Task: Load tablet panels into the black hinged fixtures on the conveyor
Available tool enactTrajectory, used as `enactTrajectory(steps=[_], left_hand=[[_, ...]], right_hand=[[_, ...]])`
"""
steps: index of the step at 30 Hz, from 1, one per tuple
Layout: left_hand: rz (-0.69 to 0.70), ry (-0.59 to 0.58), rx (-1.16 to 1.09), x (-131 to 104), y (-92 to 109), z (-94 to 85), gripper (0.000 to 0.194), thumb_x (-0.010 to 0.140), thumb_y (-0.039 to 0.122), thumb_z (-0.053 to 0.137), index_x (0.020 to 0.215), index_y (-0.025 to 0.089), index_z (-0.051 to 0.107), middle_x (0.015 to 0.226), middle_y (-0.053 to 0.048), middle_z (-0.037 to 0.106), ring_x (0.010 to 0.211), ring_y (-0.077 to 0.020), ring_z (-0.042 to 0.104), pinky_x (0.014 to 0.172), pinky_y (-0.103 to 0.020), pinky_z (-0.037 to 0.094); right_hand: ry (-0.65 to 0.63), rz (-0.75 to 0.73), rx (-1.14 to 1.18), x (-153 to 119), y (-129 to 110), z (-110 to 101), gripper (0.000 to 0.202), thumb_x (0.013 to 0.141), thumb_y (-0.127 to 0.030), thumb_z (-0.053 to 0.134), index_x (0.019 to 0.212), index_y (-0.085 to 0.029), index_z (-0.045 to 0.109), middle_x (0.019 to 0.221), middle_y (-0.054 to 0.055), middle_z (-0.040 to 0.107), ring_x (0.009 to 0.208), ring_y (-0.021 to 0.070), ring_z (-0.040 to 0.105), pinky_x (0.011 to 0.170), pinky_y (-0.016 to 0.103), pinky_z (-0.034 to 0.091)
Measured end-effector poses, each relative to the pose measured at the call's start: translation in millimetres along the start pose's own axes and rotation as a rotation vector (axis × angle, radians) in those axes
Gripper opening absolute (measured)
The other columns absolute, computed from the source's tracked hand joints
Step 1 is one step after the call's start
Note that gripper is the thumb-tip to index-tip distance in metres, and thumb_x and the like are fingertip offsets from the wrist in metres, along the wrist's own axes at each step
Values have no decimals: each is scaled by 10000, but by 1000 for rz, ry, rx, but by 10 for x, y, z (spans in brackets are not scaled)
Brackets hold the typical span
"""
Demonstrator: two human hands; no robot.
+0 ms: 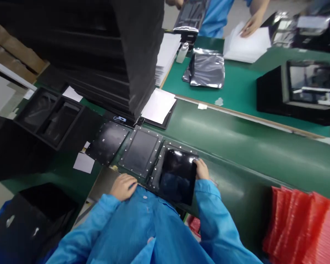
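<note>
My right hand [202, 170] is closed on the right edge of a glossy black panel [177, 174], which lies tilted over a black frame with a dotted rim [156, 172]. The panel covers most of that frame. My left hand [123, 186] rests at the bench's near edge, fingers extended and thumb apart, just below a second black framed plate [140, 150]. A small dark blue spot shows by its thumb; I cannot make out what it is. Further left lies a dark plate with white dots [107, 142].
A tall stack of black trays [137, 47] rises at the far left, beside an open two-compartment tray [49, 115]. White sheets [158, 105] lie behind the plates. Red bubble-wrap bags [297, 223] stand at right. Across the bench, a co-worker's hand [253, 25] touches white paper [246, 46].
</note>
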State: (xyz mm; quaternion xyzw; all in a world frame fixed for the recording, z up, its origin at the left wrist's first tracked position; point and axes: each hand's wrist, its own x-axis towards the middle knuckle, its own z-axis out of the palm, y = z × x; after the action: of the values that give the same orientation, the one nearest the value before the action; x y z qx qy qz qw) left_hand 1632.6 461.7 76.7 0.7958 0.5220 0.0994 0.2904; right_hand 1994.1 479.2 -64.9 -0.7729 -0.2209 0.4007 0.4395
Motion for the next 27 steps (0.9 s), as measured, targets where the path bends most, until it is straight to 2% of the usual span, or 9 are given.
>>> enactTrajectory(steps=[1, 3, 7, 11, 14, 18, 20, 23, 27], left_hand=[[11, -93, -1, -61, 118, 152, 255, 848, 342, 485, 892, 238, 714, 926, -66, 721, 866, -222, 663, 841, -368, 519], [12, -243, 8, -140, 227, 296, 319, 882, 330, 437, 1034, 203, 687, 1039, -96, 697, 970, -227, 642, 886, -374, 502], [32, -401, 93, -53, 134, 339, 360, 873, 348, 480, 1173, 204, 618, 1179, -101, 641, 1129, -245, 566, 1006, -419, 422], [105, -475, 252, 308, -67, 559, 772, 733, 491, 671, 1381, 159, 414, 1452, -160, 375, 1382, -354, 233, 1120, -598, 125], [209, -535, 298, 525, -180, 805, 971, 683, 547, 702, 1440, 103, 289, 1506, -196, 236, 1411, -374, 86, 1120, -607, 56], [249, -544, 278, 598, -272, 993, 1007, 723, 585, 638, 1455, 39, 212, 1521, -218, 157, 1414, -372, 17, 1130, -583, 40], [223, -570, 260, 596, -290, 1024, 1002, 746, 610, 591, 1458, 30, 191, 1527, -214, 128, 1414, -373, 12, 1127, -587, 45], [146, -584, 258, 594, -279, 1060, 928, 810, 605, 499, 1460, 26, 178, 1532, -208, 101, 1416, -364, 8, 1124, -586, 61], [70, -548, 278, 599, -232, 1125, 854, 844, 563, 461, 1467, 57, 168, 1532, -202, 119, 1418, -353, 9, 1118, -590, 69]], right_hand=[[-19, 14, 18, 41, 55, 65, 302, 788, -460, 544, 808, -161, 582, 712, -1, 602, 675, 160, 581, 642, 308, 493], [-38, 19, 41, 88, 100, 206, 306, 725, -466, 512, 805, -177, 571, 696, 1, 604, 686, 177, 583, 658, 316, 491], [9, -35, -1, -4, 20, 281, 401, 678, -487, 488, 904, -174, 598, 814, 64, 628, 839, 242, 585, 779, 397, 475], [130, -176, -323, -416, 67, 162, 490, 695, -499, 551, 1050, -175, 648, 1027, 160, 592, 1050, 353, 501, 923, 522, 373], [142, -254, -575, -942, 330, 146, 493, 763, -489, 487, 1145, -209, 627, 1228, 166, 517, 1126, 367, 460, 958, 549, 344], [173, -76, -414, -1669, 740, 277, 625, 771, -548, 406, 1252, -164, 518, 1267, 172, 486, 1178, 320, 457, 993, 508, 362], [224, 78, -280, -1868, 861, 340, 732, 728, -608, 426, 1283, -132, 457, 1256, 187, 487, 1196, 319, 451, 987, 498, 376], [195, 226, -149, -1872, 938, 300, 764, 640, -671, 492, 1191, -141, 503, 1171, 175, 547, 1128, 319, 505, 940, 480, 419], [48, 260, -81, -1612, 976, 70, 644, 577, -667, 588, 1000, -182, 583, 810, 69, 629, 777, 253, 602, 758, 417, 500]])
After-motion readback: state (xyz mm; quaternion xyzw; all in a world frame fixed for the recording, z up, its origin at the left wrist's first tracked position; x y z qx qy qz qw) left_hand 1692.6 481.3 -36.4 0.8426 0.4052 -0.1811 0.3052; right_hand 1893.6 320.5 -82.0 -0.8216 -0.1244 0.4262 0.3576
